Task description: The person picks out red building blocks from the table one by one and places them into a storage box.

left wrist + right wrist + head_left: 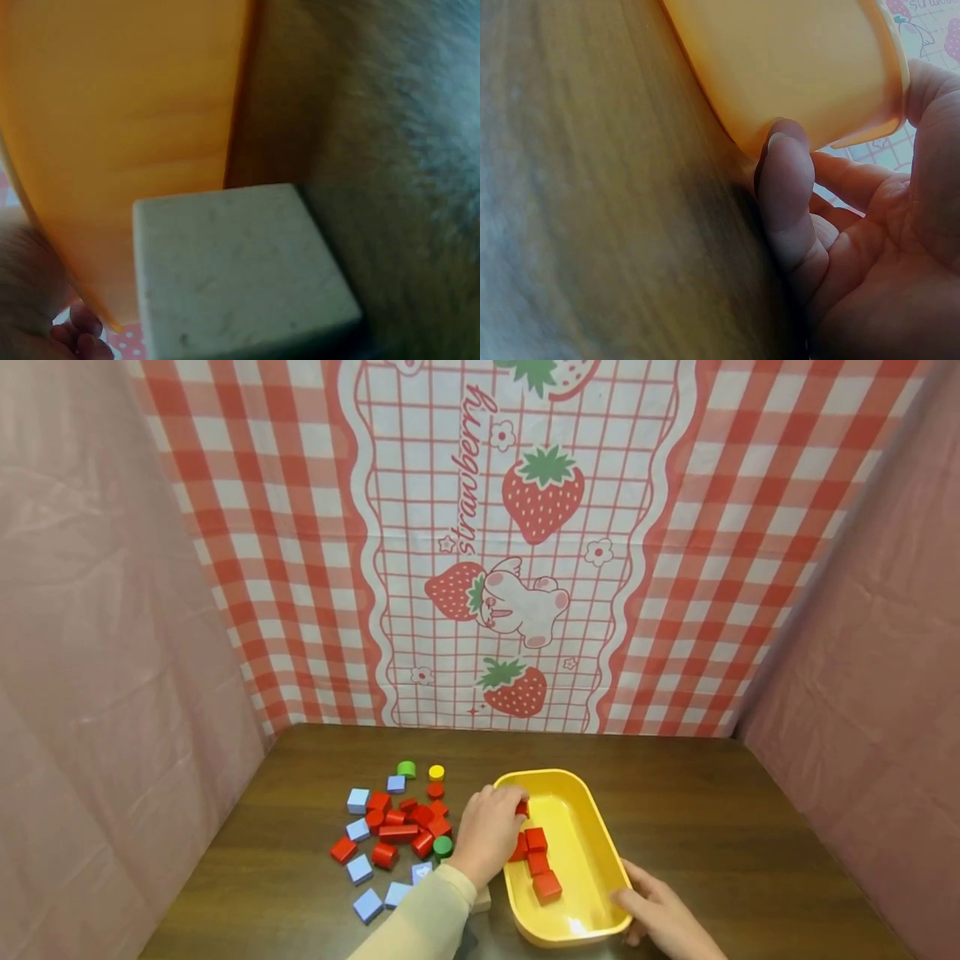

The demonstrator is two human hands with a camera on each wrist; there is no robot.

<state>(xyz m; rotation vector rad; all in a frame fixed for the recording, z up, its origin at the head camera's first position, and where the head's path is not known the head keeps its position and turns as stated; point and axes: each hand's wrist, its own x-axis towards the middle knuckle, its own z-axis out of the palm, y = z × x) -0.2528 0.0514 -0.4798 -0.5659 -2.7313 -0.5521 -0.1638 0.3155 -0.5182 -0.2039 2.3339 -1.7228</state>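
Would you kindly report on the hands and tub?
Left hand at tub, apparently holding red block. Right hand gripping tub. Pale block beside tub, seemingly not blocking.

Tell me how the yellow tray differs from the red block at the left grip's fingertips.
Colour: the tray is yellow, while the block is red.
Size: the tray is far larger than the block.
Handling: the right grip holds the tray near one corner; the left grip pinches the block, partly hiding it.
Shared: each is held by one grip.
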